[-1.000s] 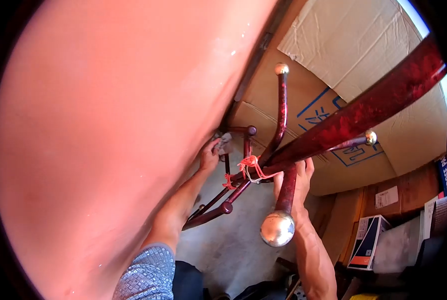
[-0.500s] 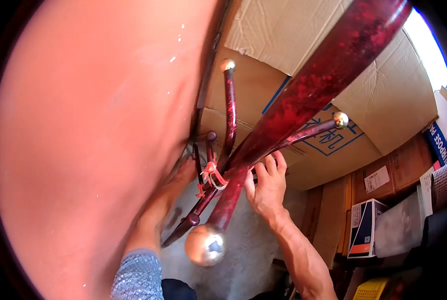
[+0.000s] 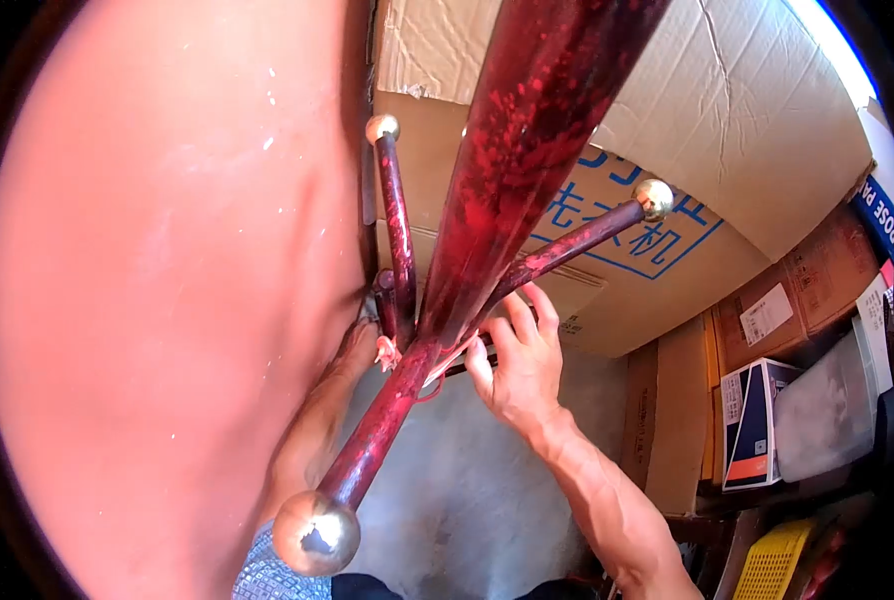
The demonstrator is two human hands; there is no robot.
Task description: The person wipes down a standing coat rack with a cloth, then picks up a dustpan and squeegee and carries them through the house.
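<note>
A dark red, mottled coat stand (image 3: 527, 150) slants across the view, its thick pole closest to me. Gold balls (image 3: 317, 532) cap its branching arms. A pink cord (image 3: 452, 362) is tied round the place where the branches meet the pole. My right hand (image 3: 527, 365) is beside this joint, below the right branch, thumb and fingers closed at the cord's end; the pole partly hides the fingertips. My left hand does not show. Behind the stand, a bare limb (image 3: 312, 420), apparently a leg, comes out of grey patterned cloth (image 3: 279, 570).
A large salmon-coloured panel (image 3: 167, 300) fills the left side. Behind the stand is a big cardboard box (image 3: 767, 130) with blue printing. Smaller boxes (image 3: 797, 290), a clear plastic bag (image 3: 827, 410) and a yellow basket (image 3: 772, 560) line the right. Grey floor (image 3: 467, 480) lies below.
The coat stand has swung leftward, its near gold ball moving down and left. The pink cord now stretches toward my right hand, which has shifted only slightly.
</note>
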